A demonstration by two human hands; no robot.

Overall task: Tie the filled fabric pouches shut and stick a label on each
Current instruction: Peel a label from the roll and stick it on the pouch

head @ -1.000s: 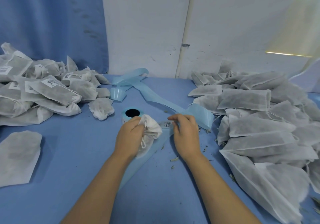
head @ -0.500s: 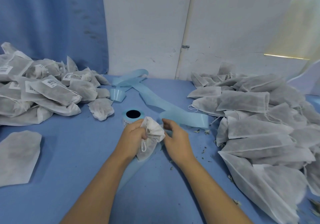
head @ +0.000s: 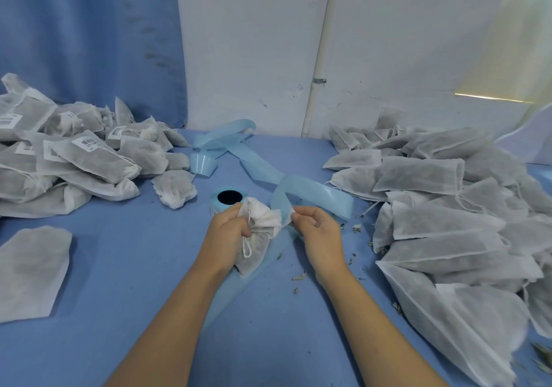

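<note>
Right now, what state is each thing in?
pouch, neck bunched in left hand, cord loop hanging.
label, pinched by fingers of the right hand, beside the pouch top.
roll, upright behind the pouch.
backing strip, unwound, lying loose.
left pile, necks gathered, several labels showing.
right pile, necks ungathered, no labels showing.

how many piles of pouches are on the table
2. The labelled pile sits at the left, the pile without visible labels at the right. Loose pouches lie apart, one flat at the near left, and the left hand grips another pouch.
</note>
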